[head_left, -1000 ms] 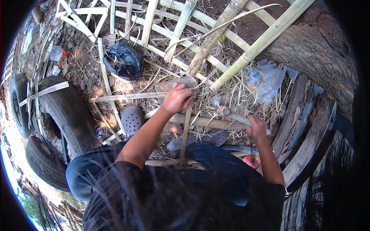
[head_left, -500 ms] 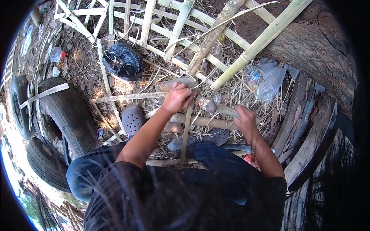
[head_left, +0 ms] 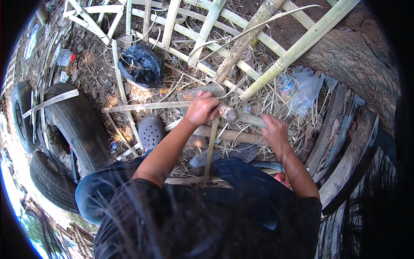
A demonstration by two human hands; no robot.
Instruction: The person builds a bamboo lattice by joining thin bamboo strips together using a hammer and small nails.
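Our left hand point(head_left: 202, 108) has fingers closed on the slat point(head_left: 148, 105), likely steadying it, while our right hand point(head_left: 274, 131) grips the hammer point(head_left: 250, 119), head point(head_left: 228, 113) just right of those fingers.

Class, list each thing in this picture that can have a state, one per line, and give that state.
Left hand, closed on a bamboo strip
Right hand, closed in a grip
Hammer, held, head beside the left hand
Black bag, crumpled, on the ground
Clear bottle, red cap on
Clear plastic bag, crumpled
Bamboo lattice, strips crossed
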